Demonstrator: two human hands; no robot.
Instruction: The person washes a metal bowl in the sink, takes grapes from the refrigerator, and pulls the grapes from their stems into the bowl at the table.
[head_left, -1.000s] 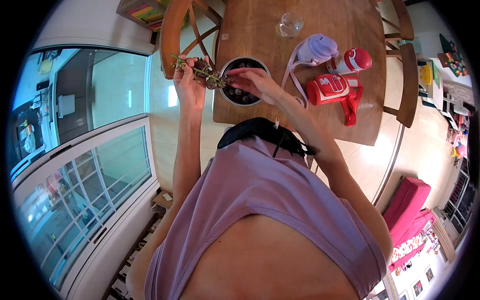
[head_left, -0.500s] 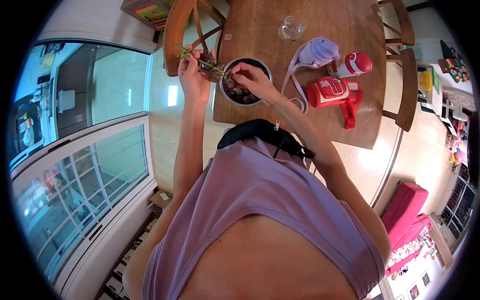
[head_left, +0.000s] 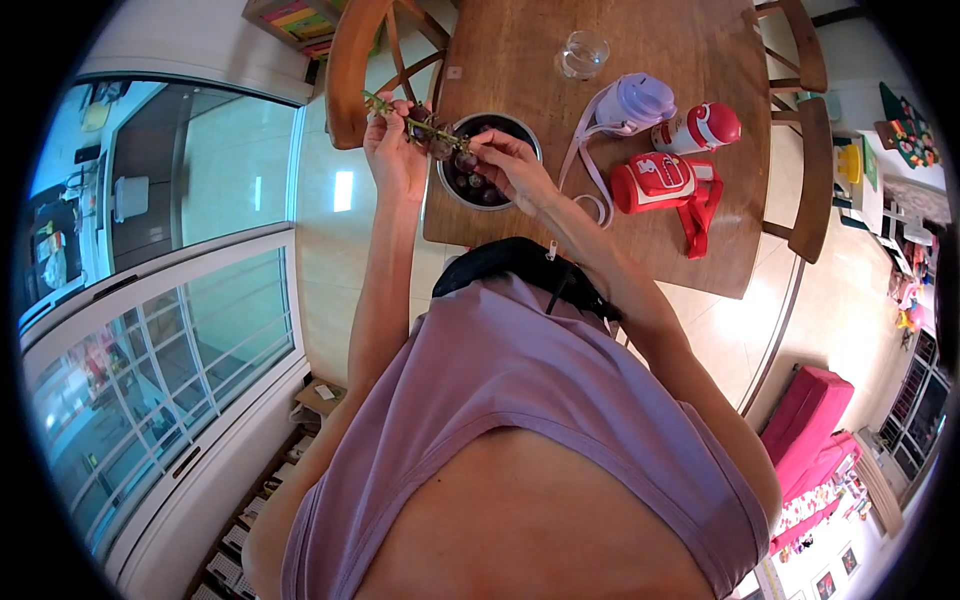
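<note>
A green grape stem [head_left: 428, 128] with several dark grapes on it is held up at the left edge of the table. My left hand [head_left: 393, 150] pinches its upper left end. At the stem's lower right end, my right hand [head_left: 512, 166] has its fingers closed together beside a dark grape; whether they grip the stem or a grape is too small to tell. Beneath my right hand, a round metal bowl [head_left: 541, 150] holds several dark grapes and is partly covered by the hand and the bunch.
On the wooden table [head_left: 520, 60] stand a clear glass [head_left: 583, 55], a lilac bottle [head_left: 638, 103] with a strap and a red-and-white bottle [head_left: 698, 129]. A red bottle pouch [head_left: 655, 183] lies near them. Wooden chairs flank the table, one [head_left: 348, 75] at the left.
My left hand and the stem have shifted slightly right. My right hand, more spread a second ago, has drawn its fingers together at the stem's end.
</note>
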